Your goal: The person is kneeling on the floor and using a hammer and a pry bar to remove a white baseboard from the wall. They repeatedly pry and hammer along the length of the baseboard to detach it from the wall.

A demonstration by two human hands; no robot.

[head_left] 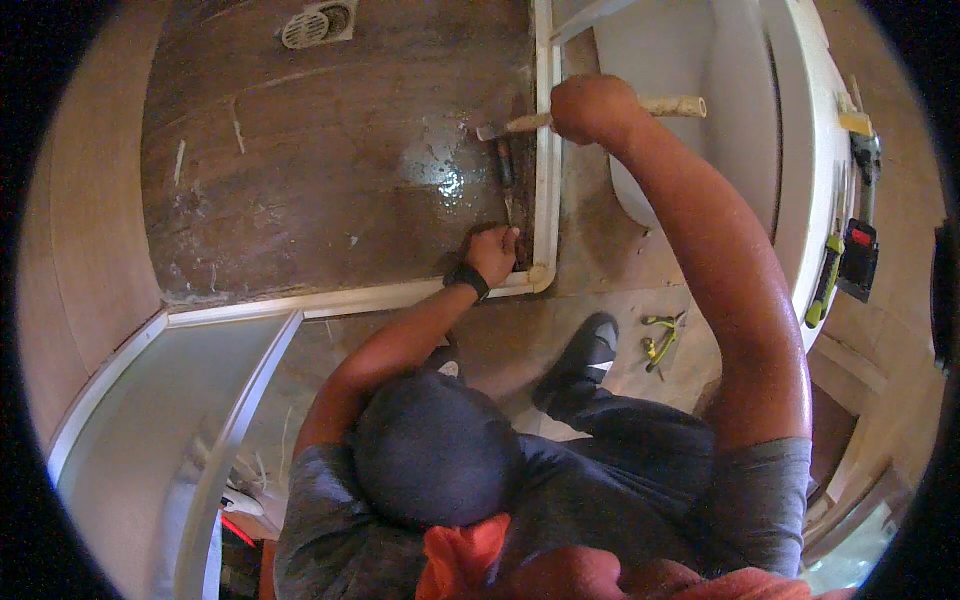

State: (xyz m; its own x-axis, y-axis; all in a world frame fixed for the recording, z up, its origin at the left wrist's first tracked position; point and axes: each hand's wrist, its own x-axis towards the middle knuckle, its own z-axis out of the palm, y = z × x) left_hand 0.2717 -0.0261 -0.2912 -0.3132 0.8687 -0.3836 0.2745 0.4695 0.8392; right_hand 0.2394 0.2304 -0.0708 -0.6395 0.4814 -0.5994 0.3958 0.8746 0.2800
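at the inner corner of the brown, wet floor panel (330,190), beside the white raised edging (547,180), both hands are at work. the right hand (595,108) is clamped around the pale handle of a wooden-handled tool (675,106), with a length of handle projecting on either side of the fist. this tool lies crosswise above the edging; its greyish end is over the brown floor, close to the upper end of a slim dark-handled tool (506,165). contact between the two cannot be confirmed. the slim tool runs roughly parallel to the edging, its narrow end toward the left hand (490,255). the left hand has its fingers curled together, close to the corner; whether they grip that narrow end cannot be told. a black wristband (468,281) is worn on the left wrist.

surroundings: a round drain grate (305,30) at the far side of the floor panel; a wet, shiny patch (450,180) left of the slim tool; yellow-green pliers (660,340) on the floor outside the edging, near a dark shoe (590,350); a framed translucent panel (150,430) at lower left.
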